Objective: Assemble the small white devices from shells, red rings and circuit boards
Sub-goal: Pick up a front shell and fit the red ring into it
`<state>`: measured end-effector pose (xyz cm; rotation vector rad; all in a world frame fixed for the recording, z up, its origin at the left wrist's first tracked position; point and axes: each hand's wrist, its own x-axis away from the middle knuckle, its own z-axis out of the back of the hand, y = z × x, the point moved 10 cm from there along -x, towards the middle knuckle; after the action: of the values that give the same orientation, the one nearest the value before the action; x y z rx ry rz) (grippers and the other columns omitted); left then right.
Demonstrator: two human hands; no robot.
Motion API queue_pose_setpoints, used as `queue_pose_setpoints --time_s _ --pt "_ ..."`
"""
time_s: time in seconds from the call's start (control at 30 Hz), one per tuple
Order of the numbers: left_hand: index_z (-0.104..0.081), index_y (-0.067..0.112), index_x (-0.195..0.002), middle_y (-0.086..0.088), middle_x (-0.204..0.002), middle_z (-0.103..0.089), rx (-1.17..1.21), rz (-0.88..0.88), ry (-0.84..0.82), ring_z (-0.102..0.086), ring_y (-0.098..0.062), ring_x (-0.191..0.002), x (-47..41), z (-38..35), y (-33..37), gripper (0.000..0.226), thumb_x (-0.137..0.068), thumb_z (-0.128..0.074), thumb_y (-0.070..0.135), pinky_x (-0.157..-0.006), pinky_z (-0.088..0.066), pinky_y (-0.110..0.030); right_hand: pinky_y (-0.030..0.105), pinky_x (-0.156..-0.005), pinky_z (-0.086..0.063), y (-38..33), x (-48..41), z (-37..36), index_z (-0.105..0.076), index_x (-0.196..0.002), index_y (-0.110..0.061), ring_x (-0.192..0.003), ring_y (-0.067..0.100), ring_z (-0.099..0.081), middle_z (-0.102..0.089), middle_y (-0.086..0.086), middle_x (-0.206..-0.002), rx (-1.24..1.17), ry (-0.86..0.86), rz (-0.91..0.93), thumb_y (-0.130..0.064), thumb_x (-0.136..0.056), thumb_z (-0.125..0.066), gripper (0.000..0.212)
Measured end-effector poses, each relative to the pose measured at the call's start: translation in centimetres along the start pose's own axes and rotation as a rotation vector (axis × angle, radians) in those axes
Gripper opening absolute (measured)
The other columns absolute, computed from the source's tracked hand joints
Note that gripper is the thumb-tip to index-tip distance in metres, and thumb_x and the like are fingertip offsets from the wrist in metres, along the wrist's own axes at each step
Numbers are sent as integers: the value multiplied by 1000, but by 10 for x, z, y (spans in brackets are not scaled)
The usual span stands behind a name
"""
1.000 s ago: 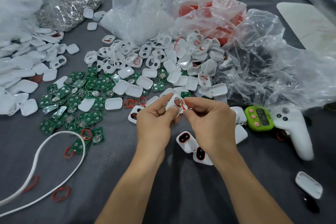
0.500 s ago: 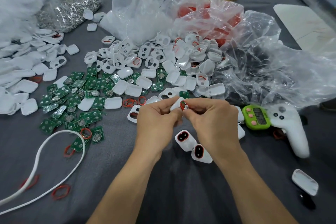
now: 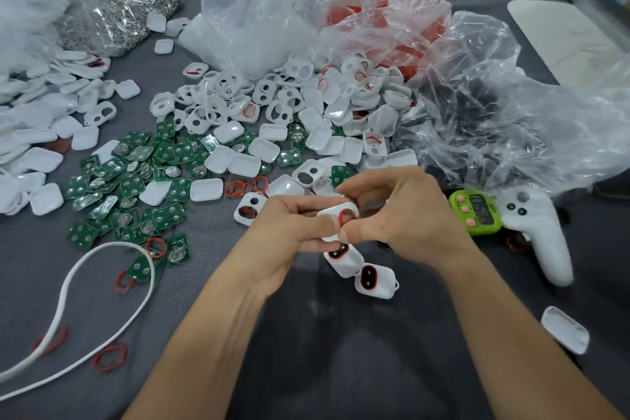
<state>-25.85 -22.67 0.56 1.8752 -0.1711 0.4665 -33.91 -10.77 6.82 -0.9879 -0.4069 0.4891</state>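
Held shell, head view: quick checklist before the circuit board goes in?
1. Grip: left hand and right hand both pinch the white shell above the table: ok.
2. Red ring sits at the shell's opening: ok.
3. Ring seated all the way round: cannot tell, thumb tips cover part of it.
4. Free hand to fetch a board: not ok, both are occupied.
5. Circuit boards in supply, loose pile to the left: ok.
6. Drop spot: two ringed devices lie just beneath the hands: ok.
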Motion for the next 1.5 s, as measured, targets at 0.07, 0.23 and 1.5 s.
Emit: queue_pose_setpoints --time_s 0.07,0.23,1.5 --pt "-84 14 -94 -15 -96 -79 6 -9 30 -76 -24 -85 -2 2 0 26 -70 -74 8 -70 -62 -29 25 -73 -61 6 2 -5 -81 -95 -24 -77 7 -76 -79 -10 -80 -78 -10 -35 -3 -57 -92 45" --pt "-81 6 -97 -17 -93 -79 2 -42 172 -76 -28 -82 -4 11 -3 21 -85 -70 -7 -74 -65 -37 22 -76 -61 13 12 -7 -82 -101 -26 -79 2 -76 -79 -15 -82 -108 89 -71 -7 -66 -87 39" --pt "-82 35 -88 3 -85 -80 -247 -302 256 -78 -20 -86 0 2 25 26 -83 -76 10 -73 -63 -31 31 -72 -63 47 11 -14 -82 -89 -14 -80 23 -77 -79 10 -84 -570 215 -157 5 -84 -75 21"
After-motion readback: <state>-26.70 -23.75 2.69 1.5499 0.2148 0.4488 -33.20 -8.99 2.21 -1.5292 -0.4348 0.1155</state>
